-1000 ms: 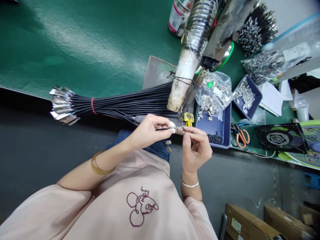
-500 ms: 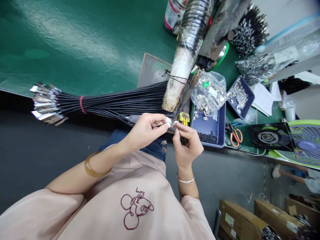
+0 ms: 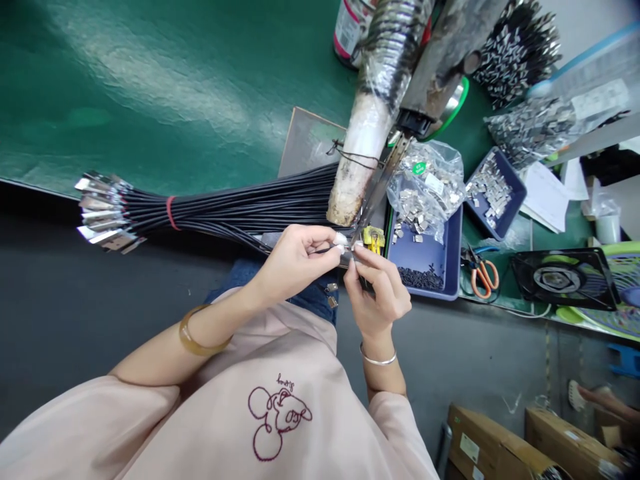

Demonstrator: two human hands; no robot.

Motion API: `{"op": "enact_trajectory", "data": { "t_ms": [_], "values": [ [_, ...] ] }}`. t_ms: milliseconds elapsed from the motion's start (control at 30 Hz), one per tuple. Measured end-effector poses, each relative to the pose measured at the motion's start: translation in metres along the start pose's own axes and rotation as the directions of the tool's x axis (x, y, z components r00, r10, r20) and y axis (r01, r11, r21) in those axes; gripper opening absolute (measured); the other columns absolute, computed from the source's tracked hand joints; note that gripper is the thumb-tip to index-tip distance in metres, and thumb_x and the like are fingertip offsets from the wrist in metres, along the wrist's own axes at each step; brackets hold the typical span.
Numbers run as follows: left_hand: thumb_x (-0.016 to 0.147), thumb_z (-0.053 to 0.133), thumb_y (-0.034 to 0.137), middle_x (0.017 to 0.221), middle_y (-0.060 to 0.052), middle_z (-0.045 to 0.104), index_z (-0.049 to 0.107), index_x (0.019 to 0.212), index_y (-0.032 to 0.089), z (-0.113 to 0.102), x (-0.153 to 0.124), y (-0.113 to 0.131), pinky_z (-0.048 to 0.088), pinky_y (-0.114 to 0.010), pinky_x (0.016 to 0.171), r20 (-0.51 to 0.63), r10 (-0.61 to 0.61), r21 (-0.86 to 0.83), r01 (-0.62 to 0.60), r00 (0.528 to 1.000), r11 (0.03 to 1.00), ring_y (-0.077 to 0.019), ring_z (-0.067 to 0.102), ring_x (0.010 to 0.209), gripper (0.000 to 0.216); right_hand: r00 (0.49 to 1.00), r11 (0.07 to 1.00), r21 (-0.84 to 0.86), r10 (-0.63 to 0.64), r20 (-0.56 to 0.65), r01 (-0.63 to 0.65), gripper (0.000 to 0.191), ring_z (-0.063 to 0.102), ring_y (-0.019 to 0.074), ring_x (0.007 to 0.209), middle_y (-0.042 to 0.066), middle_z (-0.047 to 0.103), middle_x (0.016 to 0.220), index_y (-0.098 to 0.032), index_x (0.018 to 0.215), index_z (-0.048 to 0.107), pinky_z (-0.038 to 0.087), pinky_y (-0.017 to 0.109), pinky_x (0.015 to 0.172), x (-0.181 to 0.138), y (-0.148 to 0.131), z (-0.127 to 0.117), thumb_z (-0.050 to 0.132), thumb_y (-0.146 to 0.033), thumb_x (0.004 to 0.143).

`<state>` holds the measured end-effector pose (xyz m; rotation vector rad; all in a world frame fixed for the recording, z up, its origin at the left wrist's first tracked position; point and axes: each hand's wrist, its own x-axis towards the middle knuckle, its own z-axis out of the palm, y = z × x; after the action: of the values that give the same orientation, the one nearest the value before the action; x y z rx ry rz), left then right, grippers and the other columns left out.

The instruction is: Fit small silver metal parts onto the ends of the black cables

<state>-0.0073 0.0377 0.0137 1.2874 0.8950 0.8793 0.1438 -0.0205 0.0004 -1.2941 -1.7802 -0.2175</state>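
Observation:
My left hand (image 3: 297, 263) is closed, thumb and forefinger pinching a thin black cable (image 3: 320, 251) by its end. Its fingertips almost meet those of my right hand (image 3: 377, 290), which is also closed in a pinch. Between them is a tiny metal end, mostly hidden, and what the right fingers grip is too small to tell. Just above the fingertips comes down the metal tip of a soldering iron (image 3: 383, 183). A bundle of black cables (image 3: 250, 200) with metal connectors (image 3: 107, 213) lies left of the hands, tied by a red band (image 3: 171, 213).
A wrapped hose (image 3: 353, 160) hangs over the cables. Right of the hands are a yellow sponge (image 3: 374, 237), a blue tray (image 3: 453, 273) with bagged metal parts, a smaller tray (image 3: 515, 207), orange-handled pliers (image 3: 484, 279) and a fan (image 3: 560, 279). Two metal pieces (image 3: 332, 295) hang at my lap.
The whole view has shifted slightly, so things appear a little farther right. Both hands keep their pinch at nearly the same spot under the iron; the fingertips have moved very little.

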Motion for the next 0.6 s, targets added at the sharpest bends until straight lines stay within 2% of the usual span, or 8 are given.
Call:
{"op": "enact_trajectory", "data": {
  "t_ms": [200, 300, 400, 500, 533, 600],
  "values": [
    [0.079, 0.06, 0.017, 0.056, 0.005, 0.033, 0.06, 0.064, 0.012, 0.0, -0.001, 0.001, 0.019, -0.02, 0.046, 0.024, -0.02, 0.029, 0.019, 1.0, 0.999, -0.0051, 0.026, 0.051, 0.015, 0.999, 0.999, -0.037, -0.036, 0.021, 0.037, 0.022, 0.078, 0.0166, 0.088, 0.004, 0.08, 0.103, -0.027, 0.093, 0.061, 0.065, 0.027, 0.08, -0.006, 0.001, -0.003, 0.07, -0.009, 0.084],
    [0.079, 0.059, 0.016, 0.056, 0.005, 0.034, 0.061, 0.065, 0.012, 0.0, -0.002, 0.003, 0.022, -0.02, 0.047, 0.034, -0.002, 0.042, 0.001, 0.999, 0.999, -0.0052, 0.027, 0.052, 0.015, 1.0, 0.999, -0.039, -0.004, 0.002, 0.004, 0.021, 0.078, 0.0171, 0.088, 0.003, 0.079, 0.101, -0.026, 0.093, 0.062, 0.065, 0.029, 0.078, -0.003, -0.001, -0.006, 0.07, -0.01, 0.084],
    [0.08, 0.06, 0.017, 0.057, 0.004, 0.042, 0.064, 0.067, 0.012, 0.0, -0.005, 0.005, 0.025, -0.019, 0.047, 0.047, 0.014, 0.077, -0.018, 0.999, 0.997, -0.0063, 0.033, 0.053, 0.014, 0.983, 0.98, 0.068, 0.185, 0.019, -0.186, 0.015, 0.077, 0.0181, 0.092, 0.003, 0.078, 0.1, -0.025, 0.091, 0.064, 0.065, 0.028, 0.072, 0.002, -0.004, -0.009, 0.068, -0.011, 0.086],
    [0.08, 0.061, 0.019, 0.059, 0.001, 0.051, 0.065, 0.066, 0.012, -0.001, -0.007, 0.005, 0.029, -0.019, 0.048, 0.028, 0.025, 0.098, -0.028, 0.999, 0.995, -0.0076, 0.039, 0.055, 0.016, 0.894, 0.86, 0.248, 0.412, 0.174, -0.445, 0.007, 0.077, 0.0159, 0.086, 0.004, 0.076, 0.102, -0.022, 0.087, 0.064, 0.065, 0.027, 0.069, 0.007, -0.006, -0.011, 0.065, -0.016, 0.09],
    [0.08, 0.061, 0.019, 0.06, 0.001, 0.052, 0.065, 0.066, 0.012, -0.001, -0.008, 0.005, 0.03, -0.019, 0.048, 0.021, 0.025, 0.095, -0.027, 0.999, 0.995, -0.0076, 0.04, 0.055, 0.016, 0.873, 0.831, 0.273, 0.44, 0.211, -0.485, 0.006, 0.077, 0.0154, 0.084, 0.004, 0.076, 0.102, -0.021, 0.085, 0.064, 0.066, 0.027, 0.07, 0.008, -0.006, -0.012, 0.064, -0.017, 0.09],
    [0.08, 0.06, 0.019, 0.062, 0.001, 0.053, 0.065, 0.067, 0.012, -0.001, -0.008, 0.004, 0.029, -0.019, 0.047, 0.014, 0.018, 0.078, -0.019, 1.0, 0.997, -0.0069, 0.038, 0.054, 0.016, 0.879, 0.844, 0.26, 0.42, 0.224, -0.47, 0.007, 0.076, 0.0164, 0.088, 0.004, 0.076, 0.101, -0.021, 0.083, 0.065, 0.066, 0.029, 0.073, 0.009, -0.006, -0.012, 0.065, -0.019, 0.09]
  ]
}}
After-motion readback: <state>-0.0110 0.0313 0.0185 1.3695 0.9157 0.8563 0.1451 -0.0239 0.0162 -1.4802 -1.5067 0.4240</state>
